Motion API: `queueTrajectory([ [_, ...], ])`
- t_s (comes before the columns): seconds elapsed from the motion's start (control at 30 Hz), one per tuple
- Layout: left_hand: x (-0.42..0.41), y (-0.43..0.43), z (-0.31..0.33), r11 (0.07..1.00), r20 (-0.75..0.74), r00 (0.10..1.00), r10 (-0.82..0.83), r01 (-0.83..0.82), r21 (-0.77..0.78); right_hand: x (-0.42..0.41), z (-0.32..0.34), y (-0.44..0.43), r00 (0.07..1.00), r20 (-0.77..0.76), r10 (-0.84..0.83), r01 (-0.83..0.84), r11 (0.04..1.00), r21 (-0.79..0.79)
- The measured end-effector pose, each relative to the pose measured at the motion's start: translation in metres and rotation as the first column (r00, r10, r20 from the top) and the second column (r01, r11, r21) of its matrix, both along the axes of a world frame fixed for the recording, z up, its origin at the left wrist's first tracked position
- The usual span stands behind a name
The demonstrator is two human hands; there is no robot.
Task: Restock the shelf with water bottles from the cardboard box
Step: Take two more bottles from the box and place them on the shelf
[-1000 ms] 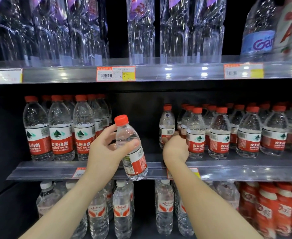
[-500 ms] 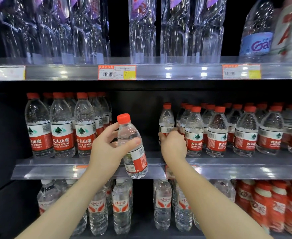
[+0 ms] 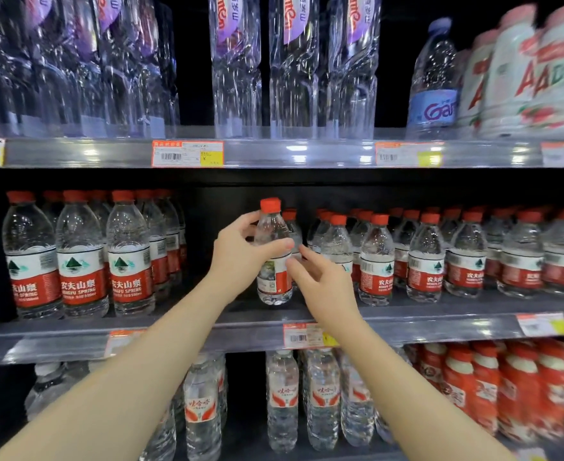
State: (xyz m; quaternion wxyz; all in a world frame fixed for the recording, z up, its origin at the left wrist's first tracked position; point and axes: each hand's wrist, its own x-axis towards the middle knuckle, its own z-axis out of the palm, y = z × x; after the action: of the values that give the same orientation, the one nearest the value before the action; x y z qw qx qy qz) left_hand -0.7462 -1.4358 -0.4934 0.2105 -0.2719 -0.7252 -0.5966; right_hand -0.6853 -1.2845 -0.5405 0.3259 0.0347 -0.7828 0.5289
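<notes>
Left hand [image 3: 240,257] grips a small red-capped water bottle [image 3: 274,261] around its upper body, thumb in front at the shoulder, fingers wrapped behind. Bottle upright, label turned partly sideways, base touching or just above the middle shelf [image 3: 174,331]; can't tell which. It sits in the gap between the left group of larger red-label bottles [image 3: 77,257] and the right rows of small red-label bottles [image 3: 423,257], just in front of another small bottle of the same kind [image 3: 292,224] behind it.

Right hand [image 3: 323,287] is loosely spread, fingers extended, holding nothing. Its fingertips [image 3: 302,249] are just beside the held bottle's right side, at about label-top height; contact can't be confirmed. The hand lies to the right of and slightly below the left hand, partly covering the front bottle of the nearest right row.

Both bare forearms reach up from the lower edge of the view.

Top shelf: tall clear bottles with purple labels [image 3: 293,61], a blue-label bottle [image 3: 435,78], white bottles with red lettering [image 3: 533,68] at far right. Price tags [image 3: 187,154] on shelf rails. Bottom shelf: clear bottles with orange-white labels [image 3: 282,400], red-wrapped bottles [image 3: 493,387] at right, blurred.
</notes>
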Motion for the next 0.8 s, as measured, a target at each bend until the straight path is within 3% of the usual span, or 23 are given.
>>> queueTrajectory([
  [0.07, -0.009, 0.012, -0.005, 1.000, 0.038, 0.999, 0.006, -0.006, -0.002, 0.003, 0.000, 0.002, 0.998, 0.024, 0.057, -0.057, 0.998, 0.031],
  [0.17, -0.017, 0.024, -0.018, 1.000, 0.128, 0.992, -0.014, 0.011, 0.027, -0.003, -0.010, 0.005, 0.999, 0.046, -0.019, 0.013, 0.990, 0.138],
  [0.33, -0.026, 0.033, -0.033, 0.996, 0.207, 0.974, -0.090, 0.089, 0.010, -0.016, -0.021, 0.006, 0.989, 0.080, -0.128, 0.117, 0.985, 0.128],
  [0.5, -0.018, 0.014, -0.038, 0.959, 0.256, 0.953, -0.160, 0.212, -0.189, -0.033, -0.026, 0.007, 0.974, 0.046, -0.220, 0.209, 0.962, 0.175],
  [0.6, -0.026, 0.007, -0.050, 0.961, 0.278, 0.956, -0.089, 0.156, -0.230, -0.042, -0.028, 0.004, 0.934, 0.025, -0.355, 0.339, 0.908, 0.248],
  [0.8, -0.041, 0.016, -0.055, 0.972, 0.288, 0.957, -0.010, 0.076, -0.221, -0.048, -0.024, 0.005, 0.928, 0.055, -0.368, 0.344, 0.904, 0.253],
])
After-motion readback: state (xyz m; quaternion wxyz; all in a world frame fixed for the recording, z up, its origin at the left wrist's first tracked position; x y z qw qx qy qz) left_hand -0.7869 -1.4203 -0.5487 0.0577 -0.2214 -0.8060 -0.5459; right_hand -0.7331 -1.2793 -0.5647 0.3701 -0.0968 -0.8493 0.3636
